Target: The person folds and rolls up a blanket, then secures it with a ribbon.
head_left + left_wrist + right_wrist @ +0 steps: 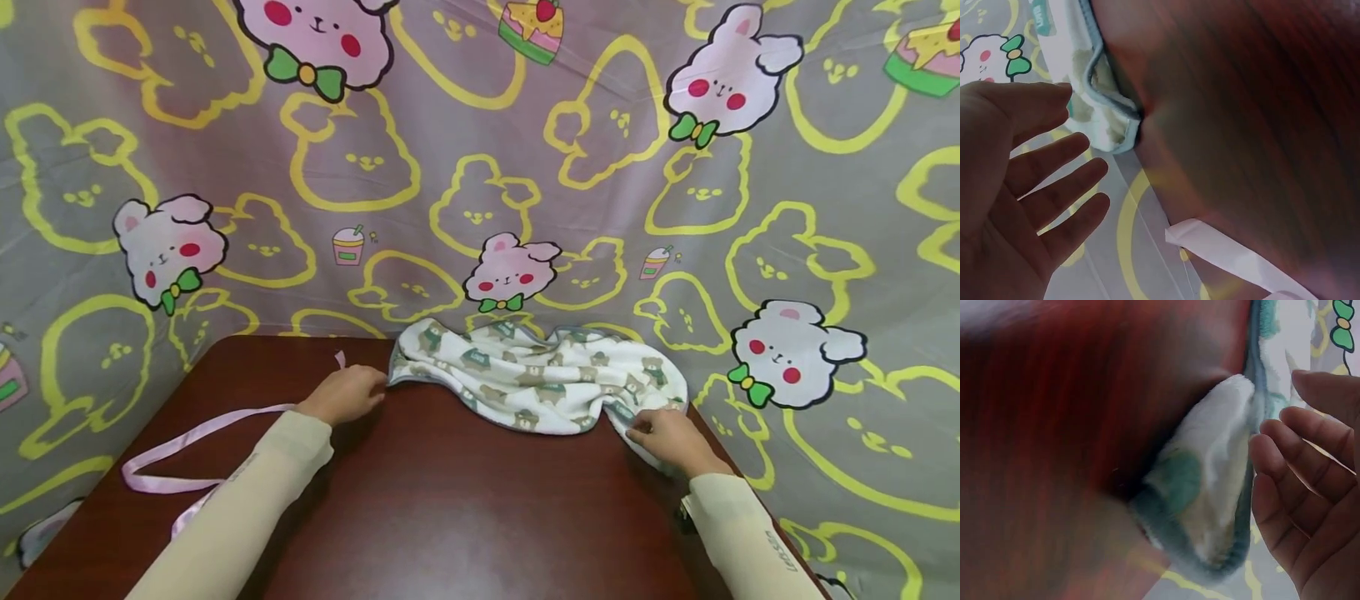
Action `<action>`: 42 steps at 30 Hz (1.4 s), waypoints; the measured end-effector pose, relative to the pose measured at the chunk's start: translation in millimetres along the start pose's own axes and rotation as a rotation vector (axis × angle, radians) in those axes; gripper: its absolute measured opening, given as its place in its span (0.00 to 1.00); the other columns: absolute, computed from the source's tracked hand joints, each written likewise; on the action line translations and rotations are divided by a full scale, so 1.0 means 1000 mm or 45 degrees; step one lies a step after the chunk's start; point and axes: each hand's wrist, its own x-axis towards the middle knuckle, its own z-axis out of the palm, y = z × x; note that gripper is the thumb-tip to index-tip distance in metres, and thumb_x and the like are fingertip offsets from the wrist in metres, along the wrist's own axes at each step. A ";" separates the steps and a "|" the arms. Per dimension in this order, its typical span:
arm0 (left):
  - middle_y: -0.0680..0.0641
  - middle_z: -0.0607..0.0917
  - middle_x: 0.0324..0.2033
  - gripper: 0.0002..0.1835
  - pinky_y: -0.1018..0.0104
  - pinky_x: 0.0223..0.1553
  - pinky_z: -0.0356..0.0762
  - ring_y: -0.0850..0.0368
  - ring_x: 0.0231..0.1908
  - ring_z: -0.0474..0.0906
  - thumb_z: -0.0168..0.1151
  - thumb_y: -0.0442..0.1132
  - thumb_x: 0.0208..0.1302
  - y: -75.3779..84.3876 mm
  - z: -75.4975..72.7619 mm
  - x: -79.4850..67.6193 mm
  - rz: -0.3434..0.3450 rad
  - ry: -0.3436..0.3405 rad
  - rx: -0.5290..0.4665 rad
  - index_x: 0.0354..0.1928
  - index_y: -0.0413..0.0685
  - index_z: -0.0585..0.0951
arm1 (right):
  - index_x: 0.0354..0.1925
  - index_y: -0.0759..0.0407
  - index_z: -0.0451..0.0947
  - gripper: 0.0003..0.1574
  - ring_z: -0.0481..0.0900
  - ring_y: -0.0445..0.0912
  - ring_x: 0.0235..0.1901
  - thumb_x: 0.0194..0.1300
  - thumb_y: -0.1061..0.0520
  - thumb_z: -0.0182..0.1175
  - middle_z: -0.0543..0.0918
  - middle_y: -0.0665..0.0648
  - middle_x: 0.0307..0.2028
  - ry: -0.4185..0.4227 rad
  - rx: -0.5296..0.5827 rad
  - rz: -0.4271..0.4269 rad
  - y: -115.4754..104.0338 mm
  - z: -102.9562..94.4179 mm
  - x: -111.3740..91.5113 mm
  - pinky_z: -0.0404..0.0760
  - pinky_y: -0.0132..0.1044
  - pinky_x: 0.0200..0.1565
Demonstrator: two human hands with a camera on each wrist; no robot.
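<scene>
- Head view: loosely folded along the far edge of the tabletop (465, 508), between both hands, a white cloth (536, 379) with a bear print and a grey-blue border.
- Just beside its left end, the left hand (347, 393), below a cream sleeve (240, 508).
- At its right front corner, the right hand (675, 437), partly in front of the fabric; contact hard to tell.
- On the left side, a looped pink ribbon (168, 483), partly hidden behind the left forearm.
- Behind everything, a grey backdrop (480, 125) with rabbit faces and yellow outlines.
- Left wrist view: fingers (1072, 187) released and apart, holding nothing; thumb tip in front of the cloth's corner, touch uncertain. Lower down, near the tabletop's edge, one end of the ribbon.
- Right wrist view: fingers (1275, 512) slightly bent, released, with no grip on anything; close beside them, the cloth's corner, puffed up and bordered in blue-green.
</scene>
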 end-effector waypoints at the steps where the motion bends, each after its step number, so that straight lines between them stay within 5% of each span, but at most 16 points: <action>1: 0.50 0.81 0.37 0.11 0.53 0.37 0.72 0.53 0.39 0.75 0.62 0.40 0.54 0.000 0.001 0.001 0.003 -0.001 0.006 0.41 0.47 0.80 | 0.28 0.49 0.78 0.09 0.73 0.41 0.24 0.53 0.46 0.63 0.78 0.46 0.24 -0.022 -0.001 0.002 0.001 0.001 0.000 0.72 0.42 0.27; 11: 0.52 0.81 0.31 0.09 0.58 0.33 0.72 0.57 0.33 0.75 0.62 0.38 0.53 0.001 0.007 0.021 0.043 -0.064 0.003 0.38 0.49 0.81 | 0.32 0.53 0.79 0.22 0.72 0.41 0.25 0.44 0.40 0.67 0.76 0.47 0.24 -0.137 0.064 0.083 0.002 0.006 -0.004 0.72 0.41 0.28; 23: 0.54 0.77 0.27 0.13 0.58 0.28 0.71 0.57 0.32 0.75 0.64 0.38 0.52 -0.003 0.022 0.040 -0.022 -0.123 -0.027 0.42 0.52 0.76 | 0.33 0.54 0.77 0.32 0.70 0.43 0.24 0.35 0.34 0.69 0.75 0.49 0.25 -0.210 0.084 0.149 0.004 0.013 0.000 0.70 0.40 0.26; 29: 0.52 0.77 0.25 0.14 0.58 0.26 0.70 0.55 0.30 0.75 0.64 0.38 0.52 -0.002 0.028 0.041 -0.052 -0.161 -0.024 0.42 0.51 0.74 | 0.34 0.56 0.76 0.23 0.68 0.43 0.22 0.40 0.47 0.71 0.72 0.49 0.22 -0.244 0.092 0.086 0.006 0.015 -0.001 0.68 0.38 0.25; 34: 0.45 0.79 0.31 0.24 0.54 0.27 0.71 0.50 0.31 0.76 0.63 0.39 0.52 0.003 0.031 0.042 -0.121 -0.159 -0.082 0.52 0.46 0.71 | 0.33 0.57 0.77 0.10 0.68 0.44 0.23 0.47 0.64 0.60 0.73 0.49 0.23 -0.249 0.082 0.066 0.008 0.012 -0.003 0.69 0.38 0.25; 42: 0.46 0.79 0.29 0.20 0.56 0.22 0.68 0.51 0.29 0.75 0.56 0.32 0.49 0.003 0.028 0.044 -0.212 -0.143 -0.062 0.48 0.48 0.73 | 0.28 0.55 0.75 0.11 0.69 0.44 0.20 0.48 0.69 0.51 0.73 0.50 0.21 -0.224 0.052 0.017 0.013 0.008 0.002 0.69 0.39 0.22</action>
